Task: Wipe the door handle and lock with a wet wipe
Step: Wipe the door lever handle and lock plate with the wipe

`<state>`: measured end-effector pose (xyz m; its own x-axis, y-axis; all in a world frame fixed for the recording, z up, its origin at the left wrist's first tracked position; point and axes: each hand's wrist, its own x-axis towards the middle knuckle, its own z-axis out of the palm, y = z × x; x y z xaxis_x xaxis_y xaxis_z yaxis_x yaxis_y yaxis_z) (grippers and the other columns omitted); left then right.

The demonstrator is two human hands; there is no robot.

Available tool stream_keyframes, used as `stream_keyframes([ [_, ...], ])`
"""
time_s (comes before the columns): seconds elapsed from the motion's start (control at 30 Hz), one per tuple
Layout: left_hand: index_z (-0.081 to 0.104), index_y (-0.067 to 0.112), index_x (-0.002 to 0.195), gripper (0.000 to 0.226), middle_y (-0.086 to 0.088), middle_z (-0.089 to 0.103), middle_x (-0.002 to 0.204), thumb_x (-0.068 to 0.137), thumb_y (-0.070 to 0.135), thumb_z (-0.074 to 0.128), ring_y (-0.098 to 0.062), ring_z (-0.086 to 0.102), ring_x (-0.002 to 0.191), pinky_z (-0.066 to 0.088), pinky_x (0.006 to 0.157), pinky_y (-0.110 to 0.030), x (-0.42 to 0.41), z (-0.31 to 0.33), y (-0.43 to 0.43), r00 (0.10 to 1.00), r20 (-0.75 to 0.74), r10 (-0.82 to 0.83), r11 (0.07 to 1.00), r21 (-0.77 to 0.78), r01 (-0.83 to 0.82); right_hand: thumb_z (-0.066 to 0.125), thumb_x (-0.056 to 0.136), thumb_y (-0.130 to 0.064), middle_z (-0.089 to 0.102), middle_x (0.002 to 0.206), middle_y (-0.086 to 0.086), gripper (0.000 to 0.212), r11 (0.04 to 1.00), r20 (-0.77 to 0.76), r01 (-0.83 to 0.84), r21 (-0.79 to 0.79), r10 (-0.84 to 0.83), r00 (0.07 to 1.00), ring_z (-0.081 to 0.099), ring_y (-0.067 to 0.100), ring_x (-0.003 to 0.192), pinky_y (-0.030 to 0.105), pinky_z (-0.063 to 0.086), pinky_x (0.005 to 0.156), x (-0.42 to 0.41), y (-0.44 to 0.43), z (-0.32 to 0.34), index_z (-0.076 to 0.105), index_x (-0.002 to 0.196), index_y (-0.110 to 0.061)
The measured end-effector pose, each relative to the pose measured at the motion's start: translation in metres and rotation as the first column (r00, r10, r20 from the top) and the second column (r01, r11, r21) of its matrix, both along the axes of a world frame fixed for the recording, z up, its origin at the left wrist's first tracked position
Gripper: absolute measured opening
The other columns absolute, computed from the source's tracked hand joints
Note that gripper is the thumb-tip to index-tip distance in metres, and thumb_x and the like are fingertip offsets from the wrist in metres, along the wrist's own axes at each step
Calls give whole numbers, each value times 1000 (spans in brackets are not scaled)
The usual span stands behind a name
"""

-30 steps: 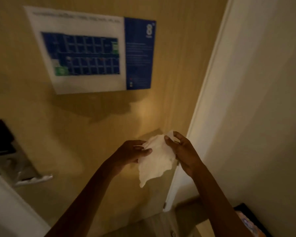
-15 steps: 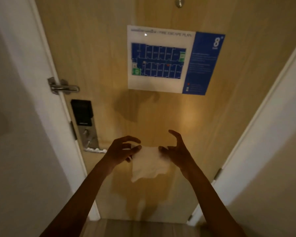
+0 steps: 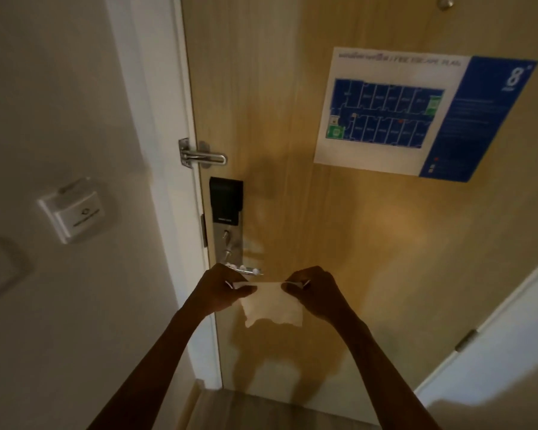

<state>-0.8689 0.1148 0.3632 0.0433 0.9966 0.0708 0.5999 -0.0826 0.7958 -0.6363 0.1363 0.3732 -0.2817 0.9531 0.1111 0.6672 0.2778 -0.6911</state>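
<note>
While pinching the wipe [image 3: 272,302] taut by its top corners, left hand [image 3: 222,290] and right hand [image 3: 316,291], fingertips pressed shut on it. Handle [image 3: 246,270] just beyond the left knuckles, running left to right under the lock [image 3: 226,221]. Left hand nearer, probably a short reach up.
</note>
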Motion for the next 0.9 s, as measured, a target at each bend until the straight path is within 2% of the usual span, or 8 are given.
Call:
stream_keyframes([
  [0.17, 71, 23, 84, 13, 7, 65, 83, 77, 33, 77, -9, 64, 73, 53, 70, -18, -41, -19, 21, 999, 1, 49, 995, -92, -49, 62, 89, -37, 54, 100, -6, 25, 994, 4, 83, -65, -83, 997, 55, 10, 90, 11, 39, 70, -41, 12, -16, 68, 103, -17],
  [0.23, 73, 18, 92, 21, 5, 67, 91, 79, 34, 75, -11, 64, 80, 51, 70, -15, -54, -26, 32, 1000, 4, 16, 993, -115, -15, 66, 87, -37, 63, 93, -3, 20, 988, -90, 94, -121, -105, 990, 61, 13, 83, 15, 45, 65, -55, 19, -21, 69, 91, -18],
  [0.3, 74, 15, 100, 23, 3, 70, 95, 81, 30, 74, -15, 67, 88, 54, 79, -22, -61, -29, 42, 997, 59, -53, 992, -113, 59, 73, 82, -31, 69, 83, 2, 20, 978, -215, 29, -208, -75, 974, 66, 15, 71, 20, 49, 56, -67, 22, -22, 68, 84, -12],
  [0.37, 74, 14, 105, 24, -4, 74, 100, 84, 24, 71, -19, 69, 95, 56, 88, -31, -66, -28, 52, 982, 112, -151, 983, -86, 161, 79, 77, -19, 73, 88, 4, 23, 942, -343, -37, -332, -85, 935, 69, 14, 72, 22, 51, 56, -77, 22, -22, 68, 94, -8],
  [0.47, 73, 13, 106, 22, -5, 73, 96, 85, 20, 70, -18, 70, 89, 59, 78, -27, -71, -32, 64, 959, 172, -224, 967, -81, 240, 78, 77, -13, 75, 100, 5, 31, 889, -382, -105, -446, -82, 920, 71, 16, 87, 23, 55, 69, -86, 25, -28, 71, 108, -12],
  [0.57, 73, 12, 104, 23, 4, 70, 88, 84, 22, 71, -9, 69, 77, 57, 62, -20, -80, -38, 76, 962, 172, -209, 966, -114, 231, 69, 86, -23, 76, 89, 5, 12, 879, -322, -57, -474, -113, 940, 71, 23, 82, 33, 53, 73, -90, 29, -37, 76, 95, -17],
  [0.73, 75, 18, 84, 3, 5, 72, 72, 81, 18, 74, -14, 71, 65, 55, 57, -21, -95, -45, 92, 964, 207, -167, 973, -125, 195, 58, 94, -24, 75, 99, 7, 21, 878, -335, 21, -478, -204, 920, 71, 24, 92, 40, 54, 87, -79, 39, -38, 71, 110, -18],
  [0.9, 73, 18, 85, 3, 0, 73, 70, 84, 21, 72, -13, 71, 56, 60, 56, -28, -113, -61, 99, 981, 178, 73, 996, -54, -64, 53, 96, -15, 75, 102, 1, 24, 929, -517, 234, -287, -355, 779, 71, 16, 94, 35, 57, 82, -53, 41, -19, 69, 115, -16],
])
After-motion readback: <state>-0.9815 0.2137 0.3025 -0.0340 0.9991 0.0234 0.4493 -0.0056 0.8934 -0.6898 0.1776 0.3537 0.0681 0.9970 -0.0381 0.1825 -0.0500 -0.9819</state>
